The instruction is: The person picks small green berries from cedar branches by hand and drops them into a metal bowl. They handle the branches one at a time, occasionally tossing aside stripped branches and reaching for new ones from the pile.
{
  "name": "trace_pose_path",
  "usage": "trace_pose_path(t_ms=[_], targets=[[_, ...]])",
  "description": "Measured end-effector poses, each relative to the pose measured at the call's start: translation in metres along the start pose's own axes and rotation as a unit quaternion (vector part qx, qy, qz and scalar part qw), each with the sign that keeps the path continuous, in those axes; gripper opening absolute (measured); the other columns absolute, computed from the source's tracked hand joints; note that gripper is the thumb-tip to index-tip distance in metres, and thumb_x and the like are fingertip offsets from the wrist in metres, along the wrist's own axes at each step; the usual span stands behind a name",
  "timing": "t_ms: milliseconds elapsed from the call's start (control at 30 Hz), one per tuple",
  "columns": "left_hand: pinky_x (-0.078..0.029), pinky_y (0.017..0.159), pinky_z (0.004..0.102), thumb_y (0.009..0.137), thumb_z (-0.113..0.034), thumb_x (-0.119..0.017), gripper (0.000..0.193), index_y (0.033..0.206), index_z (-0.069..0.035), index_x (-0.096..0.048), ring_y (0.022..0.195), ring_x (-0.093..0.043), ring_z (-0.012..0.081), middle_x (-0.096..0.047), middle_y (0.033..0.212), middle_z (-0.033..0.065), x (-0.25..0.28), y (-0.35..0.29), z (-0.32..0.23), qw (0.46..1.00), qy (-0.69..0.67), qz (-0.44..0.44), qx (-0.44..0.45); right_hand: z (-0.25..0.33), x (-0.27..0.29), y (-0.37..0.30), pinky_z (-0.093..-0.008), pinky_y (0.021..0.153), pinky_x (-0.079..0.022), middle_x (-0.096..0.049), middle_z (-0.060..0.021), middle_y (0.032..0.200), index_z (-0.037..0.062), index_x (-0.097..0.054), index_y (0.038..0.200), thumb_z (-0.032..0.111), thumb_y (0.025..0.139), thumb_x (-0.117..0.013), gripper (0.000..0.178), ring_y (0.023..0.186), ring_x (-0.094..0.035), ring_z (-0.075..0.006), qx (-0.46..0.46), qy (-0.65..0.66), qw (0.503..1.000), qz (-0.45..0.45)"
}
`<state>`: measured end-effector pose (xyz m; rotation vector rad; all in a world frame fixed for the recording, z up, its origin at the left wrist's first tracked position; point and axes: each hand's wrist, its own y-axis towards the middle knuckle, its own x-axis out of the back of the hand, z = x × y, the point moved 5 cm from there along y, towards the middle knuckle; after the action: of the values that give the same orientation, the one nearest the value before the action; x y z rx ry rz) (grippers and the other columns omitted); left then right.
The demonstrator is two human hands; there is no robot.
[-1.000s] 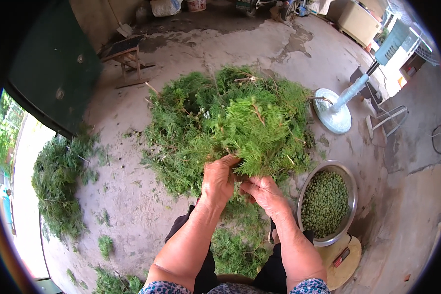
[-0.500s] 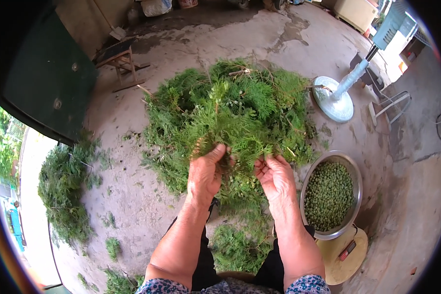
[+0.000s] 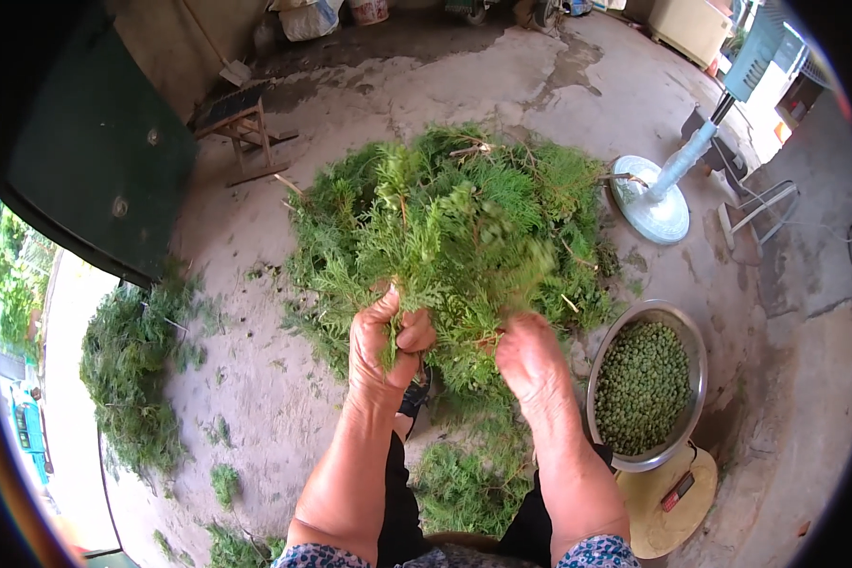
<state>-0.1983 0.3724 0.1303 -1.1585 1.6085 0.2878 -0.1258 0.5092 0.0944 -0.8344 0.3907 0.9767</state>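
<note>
My left hand point(image 3: 384, 336) is closed round the stem end of a leafy conifer sprig point(image 3: 402, 237), whose flat green fronds stand up above the fist. To its right, my right hand point(image 3: 532, 355) is at the edge of the same foliage, smeared by motion, so its fingers and anything in them cannot be made out. Both hands are over a large heap of cut green branches point(image 3: 568, 189) on the concrete floor. A metal basin point(image 3: 699, 388) full of small round green seed cones point(image 3: 642, 383) stands to the right of my right forearm.
A round tan board point(image 3: 701, 502) with a small red and black object point(image 3: 677, 492) lies by the basin. A pedestal fan point(image 3: 658, 213) stands at the far right, a small wooden stool point(image 3: 246, 133) at the far left. Another branch pile point(image 3: 128, 369) lies left; loose greenery point(image 3: 469, 488) lies between my legs.
My left hand has closed into a fist round the stem and shifted slightly down, the sprig now more upright. My right hand has turned and blurred. The whole view has shifted slightly.
</note>
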Motion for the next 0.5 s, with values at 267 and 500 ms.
trace_pose_path(t_ms=[267, 500], targets=[[-0.035, 0.040, 0.0237, 0.078, -0.022, -0.066, 0.019, 0.084, -0.005, -0.060, 0.051, -0.048, 0.0109, -0.053, 0.064, 0.0015, 0.009, 0.000, 0.015, 0.970, 0.189, -0.153, -0.024, 0.035, 0.013, -0.011, -0.0302, 0.077, -0.041, -0.061, -0.0050, 0.095, 0.0034, -0.056, 0.105, 0.011, 0.081, -0.061, 0.026, 0.085, -0.054, -0.0139, 0.232, -0.080, 0.962, -0.121], [-0.042, 0.050, 0.0264, 0.077, -0.020, -0.066, 0.020, 0.081, -0.001, -0.059, 0.055, -0.051, 0.0144, -0.056, 0.067, 0.0046, -0.004, -0.008, 0.024, 0.973, 0.200, -0.114, -0.036, 0.059, -0.014, -0.032, -0.0210, 0.060, -0.046, -0.061, -0.0029, 0.085, 0.0025, -0.060, 0.097, 0.012, 0.082, -0.061, 0.018, 0.071, -0.054, -0.0091, 0.303, -0.197, 0.932, -0.026]])
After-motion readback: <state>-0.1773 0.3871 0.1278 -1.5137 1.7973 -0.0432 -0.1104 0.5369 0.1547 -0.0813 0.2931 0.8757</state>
